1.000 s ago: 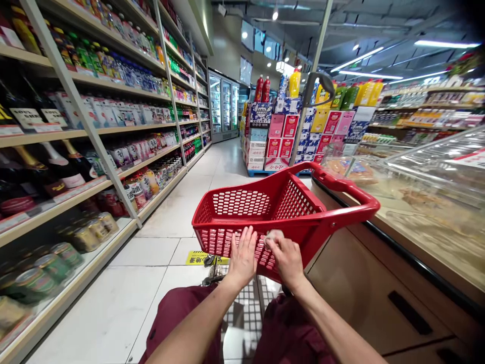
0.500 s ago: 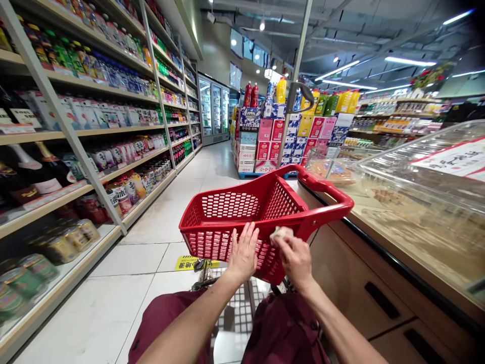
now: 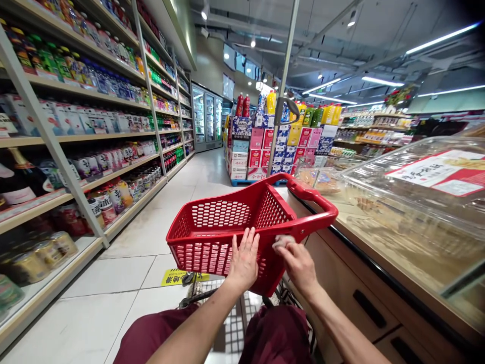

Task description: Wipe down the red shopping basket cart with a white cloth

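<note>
A red plastic shopping cart basket (image 3: 204,259) with perforated sides stands in front of my knees, its handle (image 3: 322,207) to the right. Spread flat, my left hand (image 3: 243,263) rests against the near side just below the rim, fingers up. Between the bent fingers of my right hand (image 3: 301,265) is a crumpled pale cloth (image 3: 283,241), held at the basket's side near the handle end. Whether the cloth touches the plastic is hard to tell.
Drink shelves (image 3: 94,136) line the left. A counter (image 3: 401,247) with clear plastic food boxes (image 3: 424,197) borders the right. Ahead are a metal pole (image 3: 282,91) and stacked drink cartons (image 3: 261,146). A yellow floor sign (image 3: 172,277) lies by the cart.
The view has turned slightly to the right. Both hands now sit a little closer to the basket's handle end, the cloth still in my right fingers.
</note>
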